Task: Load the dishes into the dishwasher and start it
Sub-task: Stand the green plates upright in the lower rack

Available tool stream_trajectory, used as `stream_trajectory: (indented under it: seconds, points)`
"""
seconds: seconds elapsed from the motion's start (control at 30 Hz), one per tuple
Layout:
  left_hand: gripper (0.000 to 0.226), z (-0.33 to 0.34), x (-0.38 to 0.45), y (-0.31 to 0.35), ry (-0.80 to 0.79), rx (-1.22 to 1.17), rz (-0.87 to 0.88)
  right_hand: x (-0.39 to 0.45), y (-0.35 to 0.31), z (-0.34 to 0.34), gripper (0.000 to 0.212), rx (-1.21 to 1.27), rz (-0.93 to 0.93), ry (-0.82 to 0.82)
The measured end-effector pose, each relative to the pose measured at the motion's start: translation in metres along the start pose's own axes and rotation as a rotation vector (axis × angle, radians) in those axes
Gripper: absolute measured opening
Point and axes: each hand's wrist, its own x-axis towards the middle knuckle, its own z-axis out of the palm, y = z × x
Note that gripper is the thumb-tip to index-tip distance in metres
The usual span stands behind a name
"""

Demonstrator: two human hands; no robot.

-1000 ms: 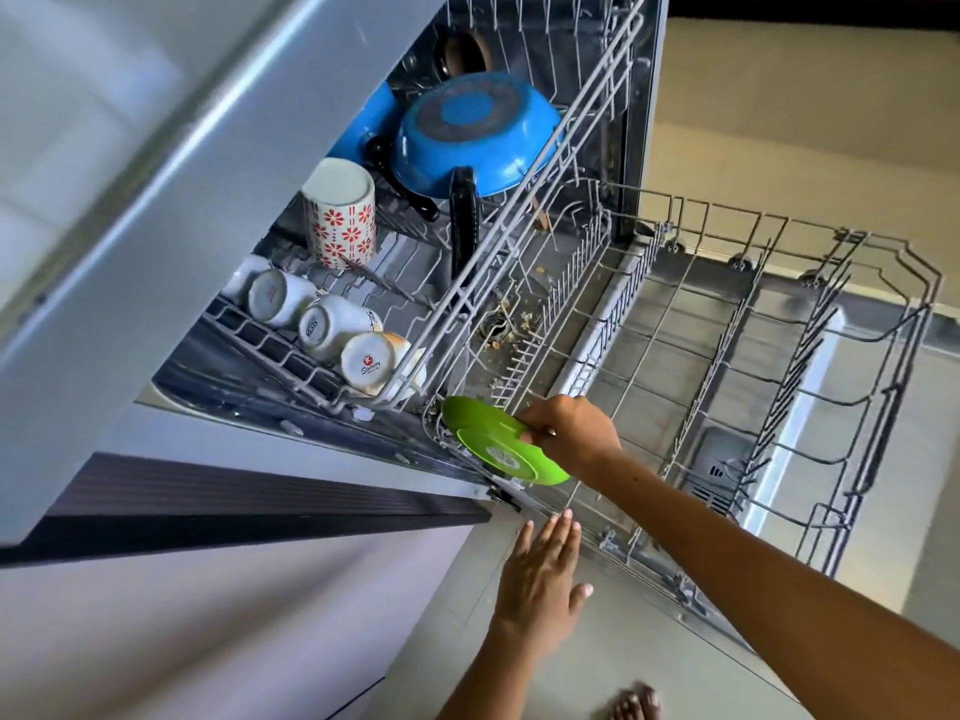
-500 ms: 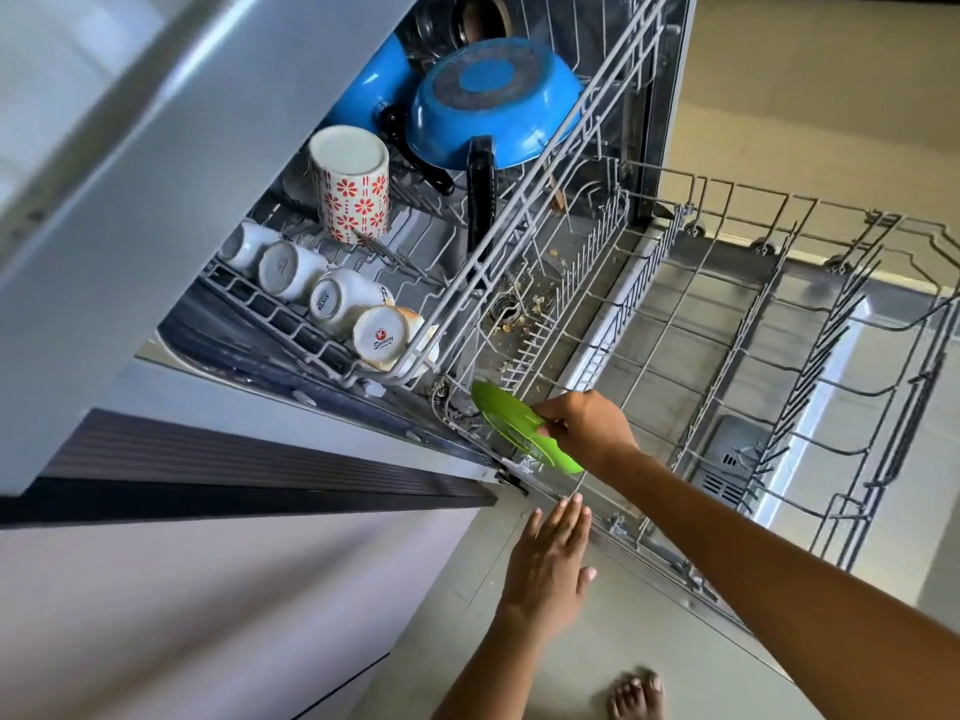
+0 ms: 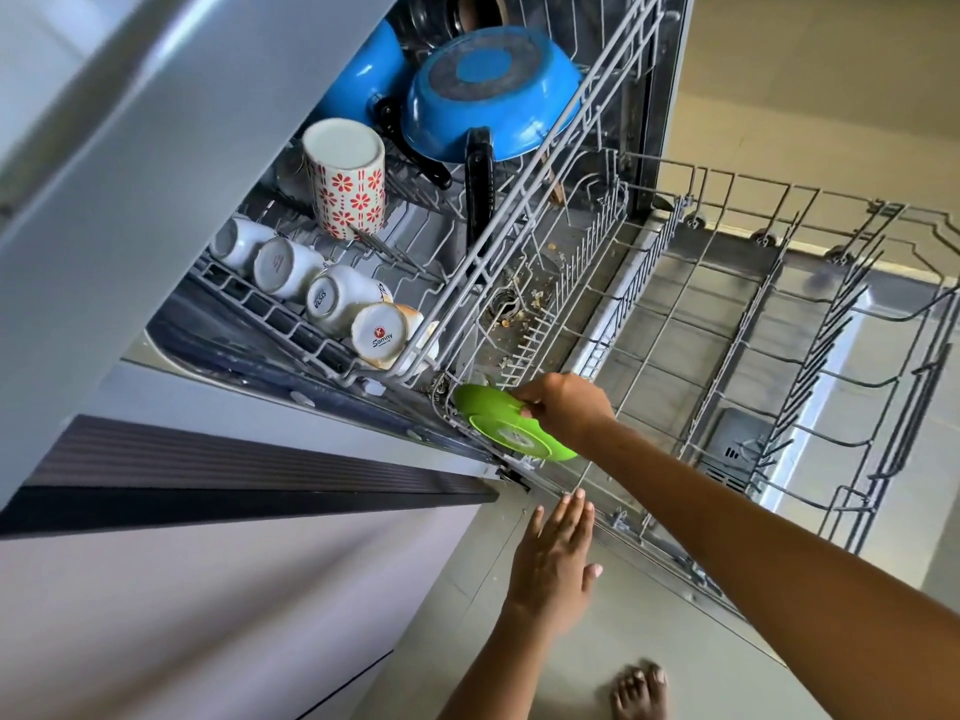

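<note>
My right hand (image 3: 563, 407) grips a green plate (image 3: 511, 431) by its rim at the near left corner of the pulled-out lower rack (image 3: 779, 324). The plate is tilted, its underside facing me. My left hand (image 3: 553, 558) hovers open below it, fingers straight, close to the rack's front edge. The upper rack (image 3: 322, 330) holds several white cups (image 3: 332, 298) lying in a row, a flowered mug (image 3: 348, 179) upside down and a blue pan (image 3: 488, 90) with a black handle.
The countertop edge (image 3: 156, 163) overhangs at upper left. The open dishwasher door (image 3: 675, 314) lies under the lower rack, with food scraps near the tub filter (image 3: 511, 304). A dark cabinet strip (image 3: 234, 475) runs at left. My bare foot (image 3: 639, 693) is on the floor.
The view has shifted closer. My right hand has turned the green plate from edge-on to flatter and kept it at the rack's corner. The left hand stays open below.
</note>
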Motion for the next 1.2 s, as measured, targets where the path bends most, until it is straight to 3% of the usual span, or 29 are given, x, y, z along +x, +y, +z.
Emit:
stream_trajectory:
  seconds: [0.23,0.4,0.63,0.73,0.83,0.97,1.2]
  points:
    - [0.06,0.0,-0.003,-0.002,-0.012,-0.036,-0.023,0.014,-0.019,0.029,0.043,-0.185,0.013,-0.075]
    - [0.065,0.0,0.001,-0.003,-0.012,-0.008,-0.005,0.013,-0.01,0.03,0.033,-0.059,0.078,-0.053]
    - [0.052,-0.041,-0.009,0.013,0.138,-0.027,-0.066,-0.095,0.014,-0.003,0.016,0.079,0.06,0.321]
    - [0.048,-0.092,-0.045,0.031,0.329,-0.058,-0.143,-0.145,-0.005,-0.027,0.016,0.073,0.01,0.427]
    - [0.045,-0.153,-0.106,0.048,0.497,-0.052,-0.178,-0.194,-0.054,-0.064,0.021,0.068,-0.042,0.506]
    - [0.043,-0.255,-0.218,0.059,0.566,-0.073,-0.224,-0.261,-0.157,-0.112,0.019,0.105,-0.118,0.54]
    - [0.041,-0.353,-0.455,0.056,0.785,-0.073,-0.612,-0.336,-0.381,-0.163,0.018,0.176,-0.481,0.507]
